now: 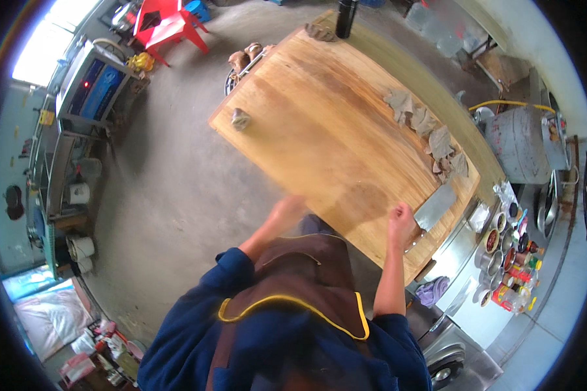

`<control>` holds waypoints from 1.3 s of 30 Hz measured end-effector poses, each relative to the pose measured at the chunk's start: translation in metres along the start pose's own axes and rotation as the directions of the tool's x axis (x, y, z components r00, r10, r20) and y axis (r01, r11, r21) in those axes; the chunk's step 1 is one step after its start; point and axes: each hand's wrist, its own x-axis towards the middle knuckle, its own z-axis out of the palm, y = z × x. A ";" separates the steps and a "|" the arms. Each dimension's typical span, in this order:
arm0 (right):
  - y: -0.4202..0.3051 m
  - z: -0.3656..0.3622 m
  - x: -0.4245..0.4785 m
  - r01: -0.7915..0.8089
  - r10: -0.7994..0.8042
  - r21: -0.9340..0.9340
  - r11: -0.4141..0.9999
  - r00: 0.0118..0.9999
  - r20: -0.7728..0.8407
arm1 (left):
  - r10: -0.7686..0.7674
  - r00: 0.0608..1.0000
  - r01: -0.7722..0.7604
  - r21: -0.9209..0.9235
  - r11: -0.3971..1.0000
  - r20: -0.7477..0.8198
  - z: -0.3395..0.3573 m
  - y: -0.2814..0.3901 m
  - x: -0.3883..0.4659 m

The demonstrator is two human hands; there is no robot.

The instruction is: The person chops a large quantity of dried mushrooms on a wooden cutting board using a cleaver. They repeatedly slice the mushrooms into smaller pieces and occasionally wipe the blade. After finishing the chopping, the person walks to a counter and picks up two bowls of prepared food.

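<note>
A large wooden board (318, 117) lies before me. My left hand (287, 211), blurred, is over its near left edge; whether it holds anything is unclear. My right hand (401, 219) is curled above the board, just left of a cleaver (436, 206) that lies flat with its handle towards me. Its fingers look closed, with no object plain in them. A damp patch (362, 200) marks the wood between the hands. Crumpled grey-brown cloth-like or leaf-like pieces (440, 141) lie along the right edge. A small wrapped lump (240, 119) sits near the left corner.
A black cylinder (346, 19) stands at the board's far end. Beyond the left edge is a rack (232, 80) with brown items. Bowls and bottles (506, 264) crowd the counter at right. A red plastic chair (169, 24) stands on the floor at far left.
</note>
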 end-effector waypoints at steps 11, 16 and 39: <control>-0.261 0.205 -0.038 0.485 -0.514 0.168 0.858 0.813 0.275 | -0.501 0.835 0.433 -0.291 0.853 -0.226 -0.123 -0.183 -0.221; -0.296 0.255 -0.011 0.512 -0.499 0.003 0.859 0.835 0.232 | -0.897 0.422 0.613 -0.689 0.387 -0.128 -0.144 -0.244 -0.360; -0.308 0.280 -0.098 -0.584 -0.124 0.383 0.716 0.434 0.893 | -0.996 0.015 0.253 -0.964 -0.076 0.083 -0.015 -0.188 -0.421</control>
